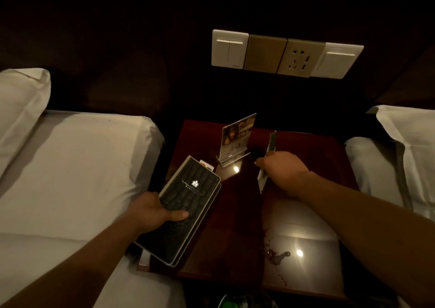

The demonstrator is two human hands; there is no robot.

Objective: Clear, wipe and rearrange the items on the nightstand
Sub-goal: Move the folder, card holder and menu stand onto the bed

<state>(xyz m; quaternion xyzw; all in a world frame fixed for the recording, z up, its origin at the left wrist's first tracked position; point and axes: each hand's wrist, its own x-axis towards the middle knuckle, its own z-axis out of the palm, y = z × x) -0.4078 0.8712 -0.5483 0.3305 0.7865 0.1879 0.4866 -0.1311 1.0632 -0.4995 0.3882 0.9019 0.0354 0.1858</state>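
The dark glossy wooden nightstand (235,237) stands between two beds. My left hand (153,211) grips a black crocodile-textured folder (186,202) with a white crest, held over the nightstand's left edge. My right hand (282,171) holds a thin card or leaflet (270,152) edge-on above the middle of the top. A clear acrylic sign stand (237,138) with a printed insert sits upright at the back of the nightstand, just left of my right hand. A dark spill with droplets (275,256) marks the front right of the top.
White-sheeted beds flank the nightstand, one left (70,166) and one right (388,166), each with a pillow. A panel of light switches and a socket (282,56) is on the dark wall above. Something green (244,303) shows at the bottom edge.
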